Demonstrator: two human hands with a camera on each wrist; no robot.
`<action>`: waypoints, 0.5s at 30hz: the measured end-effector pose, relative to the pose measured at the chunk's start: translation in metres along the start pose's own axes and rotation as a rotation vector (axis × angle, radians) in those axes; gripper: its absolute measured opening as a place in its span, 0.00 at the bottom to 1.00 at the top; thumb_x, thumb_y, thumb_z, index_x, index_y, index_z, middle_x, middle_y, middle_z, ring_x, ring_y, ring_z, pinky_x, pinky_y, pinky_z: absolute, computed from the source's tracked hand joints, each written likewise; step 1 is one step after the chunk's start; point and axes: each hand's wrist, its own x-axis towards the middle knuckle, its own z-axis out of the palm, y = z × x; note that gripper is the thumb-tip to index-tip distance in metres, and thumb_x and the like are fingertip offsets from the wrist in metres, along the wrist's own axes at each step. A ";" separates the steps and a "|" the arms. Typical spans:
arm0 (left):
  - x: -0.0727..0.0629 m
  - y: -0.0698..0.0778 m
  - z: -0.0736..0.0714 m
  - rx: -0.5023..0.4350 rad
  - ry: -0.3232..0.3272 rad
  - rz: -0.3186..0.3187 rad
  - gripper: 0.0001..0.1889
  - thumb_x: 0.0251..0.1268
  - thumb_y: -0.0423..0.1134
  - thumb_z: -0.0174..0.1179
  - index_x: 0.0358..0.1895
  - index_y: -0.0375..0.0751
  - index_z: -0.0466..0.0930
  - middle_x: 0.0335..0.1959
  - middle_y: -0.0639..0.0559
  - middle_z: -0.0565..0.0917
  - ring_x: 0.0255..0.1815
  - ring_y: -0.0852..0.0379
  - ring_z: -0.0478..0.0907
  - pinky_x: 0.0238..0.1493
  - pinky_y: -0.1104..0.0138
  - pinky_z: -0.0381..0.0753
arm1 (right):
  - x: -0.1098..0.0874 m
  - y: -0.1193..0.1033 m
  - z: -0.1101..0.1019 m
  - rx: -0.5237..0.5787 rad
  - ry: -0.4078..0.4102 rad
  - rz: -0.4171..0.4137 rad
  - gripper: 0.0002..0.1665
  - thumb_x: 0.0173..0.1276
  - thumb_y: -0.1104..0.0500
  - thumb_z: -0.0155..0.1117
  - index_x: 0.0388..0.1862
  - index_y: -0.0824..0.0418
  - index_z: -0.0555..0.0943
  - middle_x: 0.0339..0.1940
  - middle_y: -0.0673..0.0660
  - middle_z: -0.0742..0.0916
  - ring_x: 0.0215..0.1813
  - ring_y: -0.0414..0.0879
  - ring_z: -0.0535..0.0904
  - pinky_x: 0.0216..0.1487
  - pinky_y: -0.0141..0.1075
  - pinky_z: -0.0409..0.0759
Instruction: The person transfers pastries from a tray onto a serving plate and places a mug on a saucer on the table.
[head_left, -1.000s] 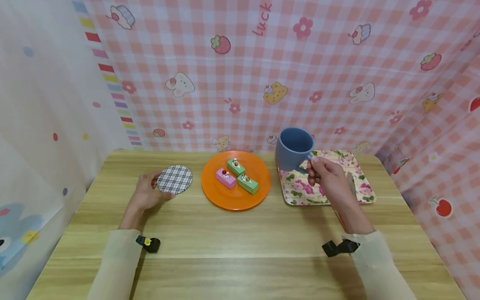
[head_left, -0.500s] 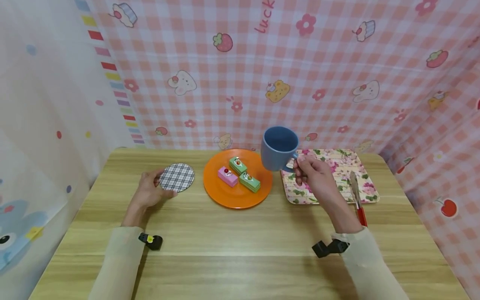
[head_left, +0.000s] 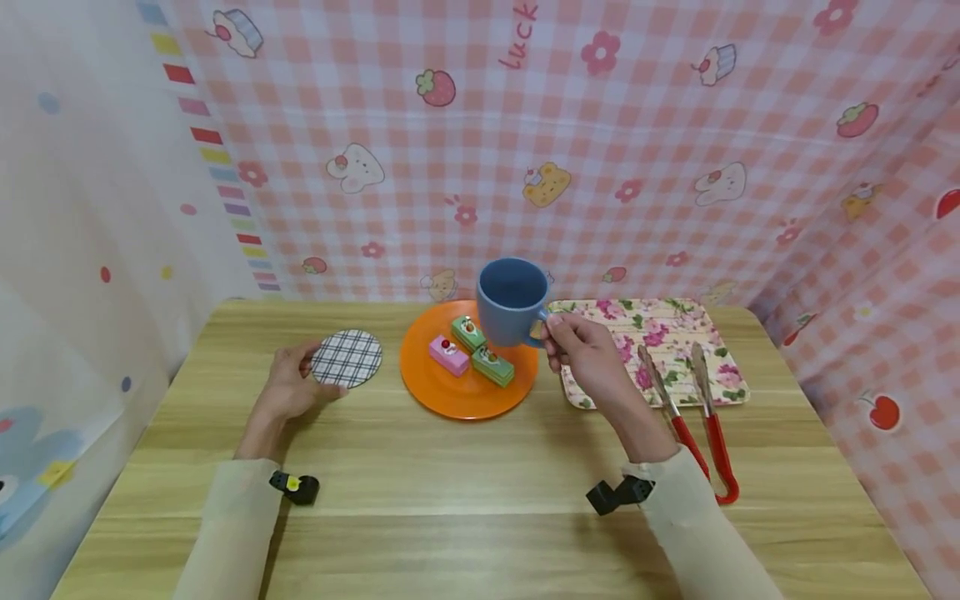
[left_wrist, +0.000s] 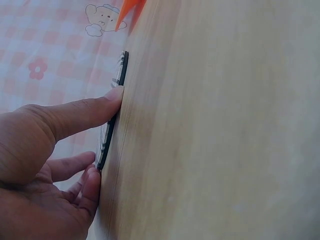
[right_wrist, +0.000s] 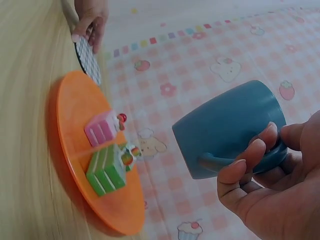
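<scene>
In the head view my right hand (head_left: pixel 587 350) grips a blue mug (head_left: pixel 512 302) by its handle. The mug hangs upright in the air above the right rim of an orange plate (head_left: pixel 427 392). Two green toy cake slices (head_left: pixel 492 367) and a pink cake slice (head_left: pixel 448 356) sit on that plate. At the left, my left hand (head_left: pixel 292 385) holds a round checked coaster (head_left: pixel 347 358) by its edge, thumb on the near side and fingers on the far left. The left wrist view shows the coaster (left_wrist: pixel 111 120) lying flat at the table surface.
A floral tray (head_left: pixel 600 375) lies at the right of the table (head_left: pixel 450 517). Red-handled tongs (head_left: pixel 712 442) rest with their metal tips on it, handles toward the front. A checked cloth (head_left: pixel 487 125) hangs right behind the table.
The right hand has carried the mug leftward from over the tray to over the plate's right side, uncovering the tongs. The left hand stays in place on the coaster.
</scene>
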 end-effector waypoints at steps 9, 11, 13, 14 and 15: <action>0.001 -0.003 0.002 -0.009 -0.009 0.005 0.52 0.52 0.33 0.77 0.79 0.29 0.55 0.70 0.29 0.56 0.64 0.37 0.61 0.63 0.53 0.70 | 0.006 0.002 0.023 0.000 -0.025 0.020 0.24 0.85 0.49 0.46 0.46 0.70 0.77 0.32 0.58 0.76 0.31 0.46 0.72 0.33 0.33 0.78; 0.001 -0.002 0.002 -0.009 -0.008 0.001 0.52 0.53 0.33 0.77 0.79 0.30 0.55 0.70 0.29 0.56 0.64 0.37 0.60 0.63 0.53 0.69 | 0.008 0.003 0.028 0.000 -0.032 0.027 0.24 0.85 0.49 0.46 0.45 0.69 0.78 0.33 0.59 0.76 0.31 0.47 0.72 0.33 0.32 0.78; 0.001 -0.003 0.001 -0.007 -0.006 0.000 0.52 0.53 0.33 0.77 0.79 0.29 0.55 0.70 0.29 0.56 0.65 0.37 0.61 0.63 0.54 0.70 | 0.010 0.003 0.033 -0.005 -0.037 0.033 0.24 0.85 0.48 0.46 0.44 0.68 0.78 0.33 0.60 0.77 0.31 0.48 0.72 0.33 0.31 0.78; 0.001 -0.003 0.001 -0.005 -0.005 0.001 0.52 0.53 0.33 0.77 0.79 0.29 0.55 0.71 0.29 0.55 0.64 0.37 0.61 0.62 0.54 0.70 | 0.012 0.004 0.036 -0.008 -0.040 0.033 0.24 0.85 0.48 0.46 0.44 0.67 0.79 0.33 0.59 0.77 0.31 0.48 0.72 0.33 0.31 0.78; 0.001 -0.002 0.001 -0.003 -0.004 0.002 0.52 0.53 0.33 0.77 0.79 0.29 0.54 0.71 0.29 0.55 0.64 0.37 0.61 0.62 0.54 0.70 | 0.013 0.004 0.038 -0.012 -0.044 0.031 0.24 0.85 0.48 0.47 0.44 0.67 0.79 0.33 0.59 0.77 0.32 0.48 0.72 0.33 0.31 0.78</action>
